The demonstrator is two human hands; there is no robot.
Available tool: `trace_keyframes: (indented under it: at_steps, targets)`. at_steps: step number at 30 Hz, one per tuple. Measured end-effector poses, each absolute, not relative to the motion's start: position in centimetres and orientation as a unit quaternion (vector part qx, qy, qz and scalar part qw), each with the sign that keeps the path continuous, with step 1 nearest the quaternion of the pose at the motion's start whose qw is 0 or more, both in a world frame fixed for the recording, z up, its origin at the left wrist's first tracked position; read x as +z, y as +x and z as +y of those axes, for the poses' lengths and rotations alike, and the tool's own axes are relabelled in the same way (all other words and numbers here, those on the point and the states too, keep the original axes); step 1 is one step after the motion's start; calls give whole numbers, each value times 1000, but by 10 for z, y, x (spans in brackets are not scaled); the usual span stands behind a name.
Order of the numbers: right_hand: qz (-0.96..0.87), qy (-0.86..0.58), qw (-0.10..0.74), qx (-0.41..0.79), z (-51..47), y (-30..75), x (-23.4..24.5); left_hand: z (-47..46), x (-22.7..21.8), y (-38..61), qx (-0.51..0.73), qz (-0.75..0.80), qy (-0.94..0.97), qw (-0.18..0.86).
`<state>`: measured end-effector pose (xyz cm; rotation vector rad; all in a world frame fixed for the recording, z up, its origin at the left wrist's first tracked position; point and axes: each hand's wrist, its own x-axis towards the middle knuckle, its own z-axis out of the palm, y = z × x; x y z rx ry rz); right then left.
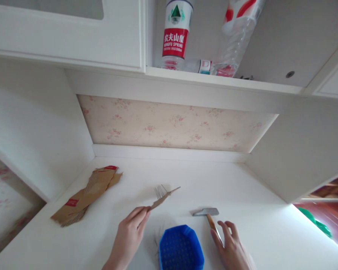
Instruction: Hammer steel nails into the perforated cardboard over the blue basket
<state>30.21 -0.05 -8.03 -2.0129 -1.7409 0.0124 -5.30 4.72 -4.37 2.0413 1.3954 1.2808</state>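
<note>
My left hand pinches one end of a small torn strip of cardboard, held tilted above the white tabletop. Several thin nails stick up from that strip. My right hand is at the handle of a hammer lying on the table. Its thumb and fingers are apart on either side of the wooden handle; whether they touch it is hard to see. Between the hands sits a blue plastic basket, cut off by the lower picture edge. Faint thin pieces, perhaps nails, lie left of the basket.
Torn corrugated cardboard lies on the left of the white table. Overhead, an open shelf holds a labelled water bottle, a second bottle and a small container lying down. White side panels flank the table.
</note>
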Motion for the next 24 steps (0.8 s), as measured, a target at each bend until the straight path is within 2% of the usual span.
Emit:
trace_keyframes:
  at_steps: [3, 7, 9, 14, 18, 21, 24]
  targets:
    - [-643, -720, 259, 33, 0, 293, -65, 52, -56, -48, 421, 472, 766, 112]
    - [-602, -698, 332, 201, 6, 259, -34, 55, -67, -39, 389, 495, 767, 121]
    - [-590, -678, 336, 281, 15, 242, -26, 57, -71, -35, 379, 516, 753, 153]
    - [-543, -673, 363, 346, 50, 217, -31, 62, -87, -31, 383, 561, 693, 242]
    - [-487, -666, 391, 408, 63, 206, -42, 67, -99, -37, 411, 560, 624, 357]
    - [-436, -647, 418, 466, 62, 197, -47, 71, -99, -42, 418, 558, 556, 453]
    - [-391, -629, 440, 508, 61, 189, -53, 74, -96, -44, 422, 562, 513, 493]
